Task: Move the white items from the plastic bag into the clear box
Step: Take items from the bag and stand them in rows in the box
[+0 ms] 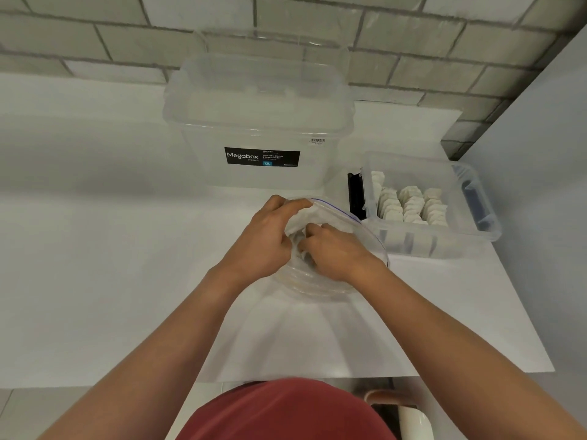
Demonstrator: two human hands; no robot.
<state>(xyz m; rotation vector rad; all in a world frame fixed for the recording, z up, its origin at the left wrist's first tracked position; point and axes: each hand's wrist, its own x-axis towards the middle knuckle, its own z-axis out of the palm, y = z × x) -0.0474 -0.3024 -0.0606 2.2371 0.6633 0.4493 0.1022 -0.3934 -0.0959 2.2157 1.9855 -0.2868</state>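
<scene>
A clear plastic zip bag (365, 236) with a blue seal line lies on the white table in front of me. My left hand (266, 236) grips the bag's far left rim and holds its mouth open. My right hand (333, 249) reaches into the mouth with curled fingers; what they hold is hidden by the bag's folds. To the right stands a small clear box (476, 230) with rows of white items (409, 204) standing inside it.
A large clear lidded Megabox storage tub (260, 122) stands just behind the bag. A tiled wall runs along the back. A white wall closes off the right side. The table's front edge (286, 379) is near my body.
</scene>
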